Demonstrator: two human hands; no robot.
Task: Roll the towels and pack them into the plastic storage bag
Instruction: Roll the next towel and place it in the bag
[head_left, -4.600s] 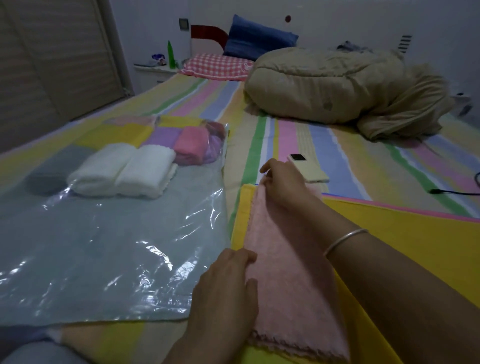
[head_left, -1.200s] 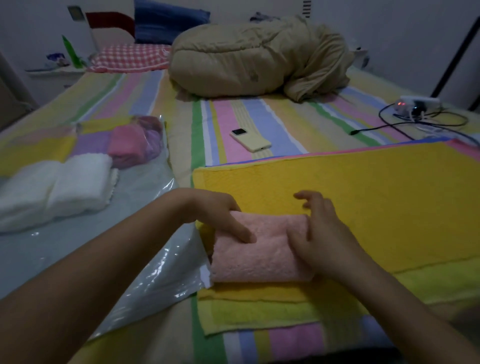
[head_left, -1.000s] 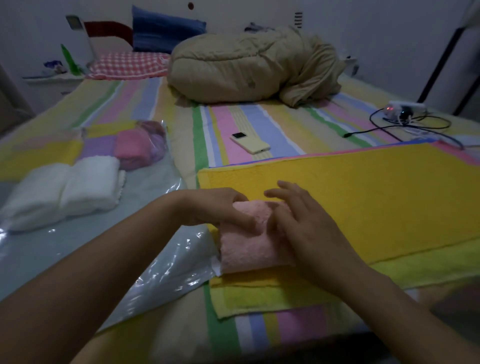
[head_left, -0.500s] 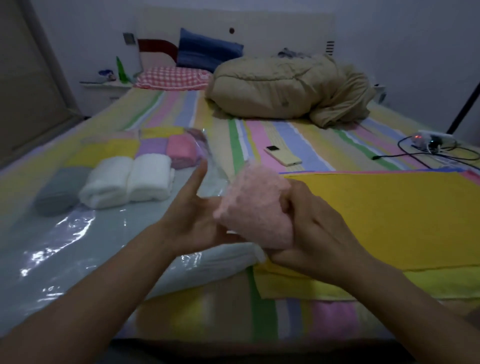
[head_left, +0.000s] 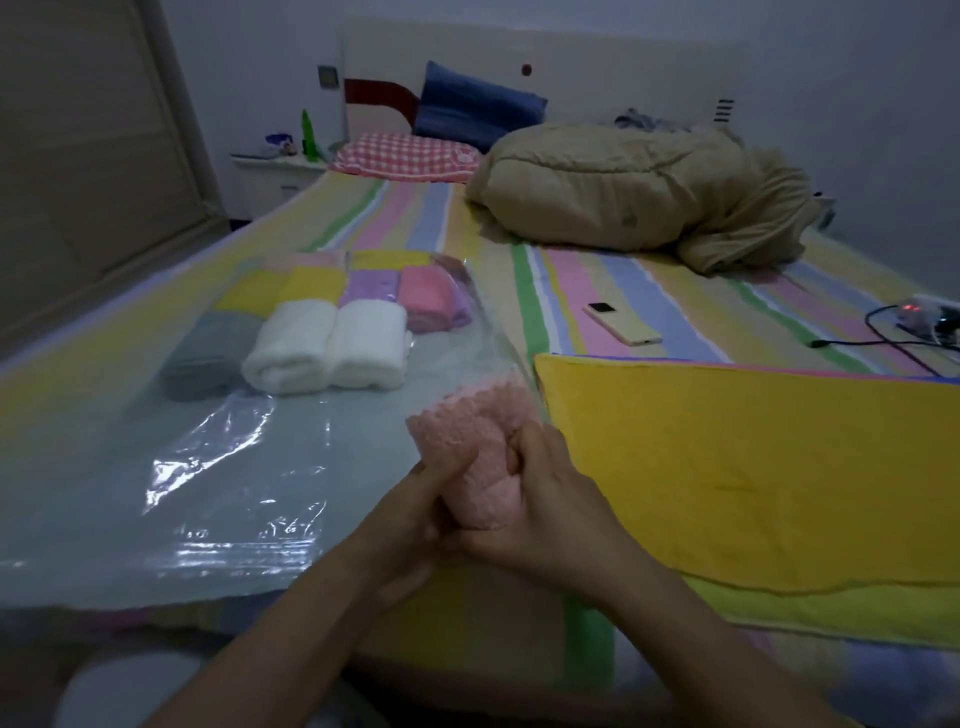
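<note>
A rolled light pink towel (head_left: 470, 431) is held upright above the bed's near edge, clasped between my left hand (head_left: 410, 525) and my right hand (head_left: 550, 499). The clear plastic storage bag (head_left: 156, 467) lies flat on the bed to the left. Inside its far end sit two white rolls (head_left: 327, 345), a grey roll (head_left: 208, 353), and yellow, purple and pink rolls (head_left: 426, 296). A yellow towel (head_left: 753, 467) lies spread flat to the right, over a lime green towel (head_left: 831, 608).
A yellow phone (head_left: 621, 325) lies on the striped bedsheet beyond the yellow towel. A beige duvet (head_left: 639, 197) is heaped at the far right. Pillows lean at the headboard. A power strip with cables (head_left: 919, 317) sits at the right edge.
The pink towel was rolled up on the yellow towel, then lifted off it. Both hands now clasp the roll and have carried it left, toward the bag's side.
</note>
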